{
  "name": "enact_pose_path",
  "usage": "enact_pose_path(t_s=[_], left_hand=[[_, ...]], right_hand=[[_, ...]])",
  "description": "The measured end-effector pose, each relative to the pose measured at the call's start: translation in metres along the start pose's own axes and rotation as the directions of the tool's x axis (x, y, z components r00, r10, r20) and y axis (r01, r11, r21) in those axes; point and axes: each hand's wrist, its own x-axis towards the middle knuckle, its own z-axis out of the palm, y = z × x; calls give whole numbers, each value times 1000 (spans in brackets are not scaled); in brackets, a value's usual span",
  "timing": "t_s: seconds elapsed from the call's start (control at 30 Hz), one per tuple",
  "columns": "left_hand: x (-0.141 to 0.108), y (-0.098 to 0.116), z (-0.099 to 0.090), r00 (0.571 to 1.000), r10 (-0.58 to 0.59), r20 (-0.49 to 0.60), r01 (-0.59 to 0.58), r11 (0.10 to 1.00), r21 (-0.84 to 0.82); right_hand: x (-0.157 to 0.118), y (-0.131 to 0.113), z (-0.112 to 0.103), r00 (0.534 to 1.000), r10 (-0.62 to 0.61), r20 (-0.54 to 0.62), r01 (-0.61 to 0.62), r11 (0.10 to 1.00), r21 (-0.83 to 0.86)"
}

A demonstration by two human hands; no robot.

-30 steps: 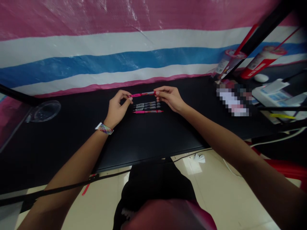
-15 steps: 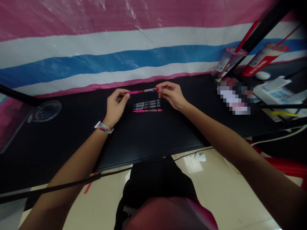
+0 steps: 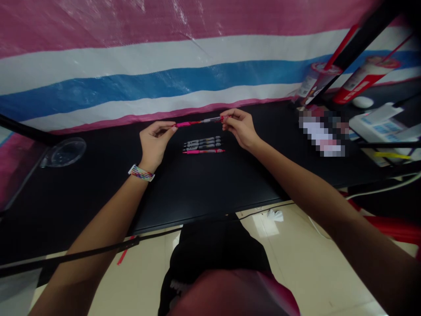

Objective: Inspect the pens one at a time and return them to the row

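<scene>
Between my two hands a pink-and-red pen (image 3: 183,124) is stretched out level above the black table. My left hand (image 3: 155,140) pinches the pink grip end with thumb and fingers. At the other end, my right hand (image 3: 239,128) pinches the clear barrel near its red tip. A thin red stretch shows between the pink grip and the clear barrel. Just below the hands, several grey-black pens (image 3: 203,143) lie side by side on the table, with a second pink-and-red pen (image 3: 204,152) parallel in front of them.
A clear round plastic lid (image 3: 67,152) lies at the left of the black table (image 3: 210,188). Two drink cups with red straws, a red-lidded cup (image 3: 315,81) and a red-and-white cup (image 3: 363,81), stand back right near a power strip (image 3: 378,125). A striped sheet (image 3: 164,83) hangs behind.
My hands have moved slightly apart, the right one to the right and a little up. The thin red stretch between the pen's pink grip and clear barrel looks longer.
</scene>
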Motion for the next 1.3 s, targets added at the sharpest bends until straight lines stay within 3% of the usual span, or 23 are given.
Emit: enact_pose_path(t_s=[0.33,0.53,0.7,0.83,1.0,1.13,1.3], left_hand=[[-4,8,5,1000,-17,18,18,999,-31],[-8,12,5,987,-19,163,20,1000,-5],[-8,12,5,971,18,237,-37,996,76],[-11,18,8,972,52,231,-54,999,4],[-11,20,10,979,1,205,10,999,-51],[-9,18,8,975,75,207,-68,997,-38],[-9,19,7,972,-6,237,10,1000,-17]], right_hand=[[2,2,-2,998,-54,-26,55,998,44],[-9,0,10,990,23,141,-21,1000,-21],[-9,0,10,989,17,145,-16,1000,-10],[-8,0,8,993,46,113,-45,999,-16],[-10,0,11,988,49,146,-49,999,0],[-12,1,13,987,50,153,-50,999,-1],[-12,2,14,987,51,150,-51,999,-7]])
